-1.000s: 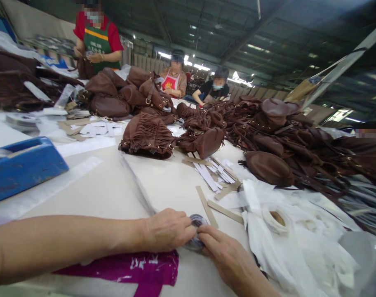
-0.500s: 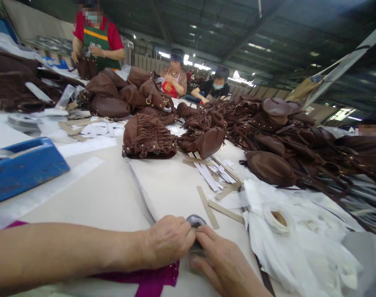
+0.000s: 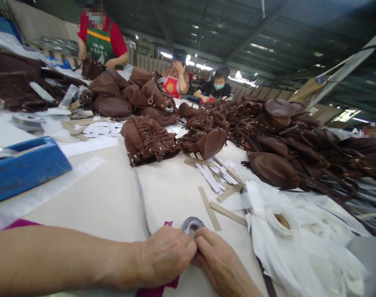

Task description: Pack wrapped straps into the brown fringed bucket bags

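Observation:
Low in the head view my left hand [image 3: 171,255] and my right hand [image 3: 220,258] meet with bent fingers closed. Between them they pinch a coiled greyish strip [image 3: 192,223], whose loop stands up above the fingertips. Its lower part is hidden by my hands, so its exact kind is unclear. A thin translucent band [image 3: 141,198] runs over the white table [image 3: 92,198] from a fringed brown bag [image 3: 151,140] down towards my left hand. Purple material [image 3: 168,223] shows beside and under my left hand.
A blue tape dispenser [image 3: 30,165] stands at left. Grey card strips [image 3: 209,208] and white paper strips [image 3: 206,177] lie ahead. At right, a white roll [image 3: 280,222] rests on crumpled white sheets [image 3: 299,264]. Heaped brown bags [image 3: 271,169] stretch behind, with several people beyond.
The coil's loop shows more fully above my fingers. The fringed bag has turned slightly, its near left corner lower. A purple corner now appears above my left hand; less purple shows below.

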{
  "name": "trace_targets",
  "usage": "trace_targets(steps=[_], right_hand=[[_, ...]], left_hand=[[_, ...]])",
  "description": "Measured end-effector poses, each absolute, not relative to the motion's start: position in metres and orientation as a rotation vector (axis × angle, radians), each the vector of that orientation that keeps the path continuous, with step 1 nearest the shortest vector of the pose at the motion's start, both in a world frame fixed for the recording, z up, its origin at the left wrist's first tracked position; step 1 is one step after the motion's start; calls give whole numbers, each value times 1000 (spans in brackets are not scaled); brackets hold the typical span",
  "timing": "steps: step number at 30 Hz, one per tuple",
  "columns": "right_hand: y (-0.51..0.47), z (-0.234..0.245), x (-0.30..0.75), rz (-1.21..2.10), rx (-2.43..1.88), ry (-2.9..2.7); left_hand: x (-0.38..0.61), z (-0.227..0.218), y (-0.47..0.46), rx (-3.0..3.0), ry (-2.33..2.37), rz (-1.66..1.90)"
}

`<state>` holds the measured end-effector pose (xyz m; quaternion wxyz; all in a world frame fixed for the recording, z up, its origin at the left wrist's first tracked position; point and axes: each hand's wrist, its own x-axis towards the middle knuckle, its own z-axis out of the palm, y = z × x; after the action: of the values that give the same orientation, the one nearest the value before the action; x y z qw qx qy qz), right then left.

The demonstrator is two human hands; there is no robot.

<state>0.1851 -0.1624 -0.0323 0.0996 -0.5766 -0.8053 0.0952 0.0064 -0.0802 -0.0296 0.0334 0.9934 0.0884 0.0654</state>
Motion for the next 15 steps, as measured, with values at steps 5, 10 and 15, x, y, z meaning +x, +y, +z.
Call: trace_targets(steps=[5, 10, 15], right_hand=[[-161, -23, 195, 444, -1564, -2455], [-157, -29, 182, 117, -1777, -2452], [-162, -39, 188, 25, -1543, -2505]], left_hand=[[-2, -25, -57, 3045, 154, 259], [8, -30, -64, 3022, 263, 222], [1, -27, -63, 3044, 175, 278]])
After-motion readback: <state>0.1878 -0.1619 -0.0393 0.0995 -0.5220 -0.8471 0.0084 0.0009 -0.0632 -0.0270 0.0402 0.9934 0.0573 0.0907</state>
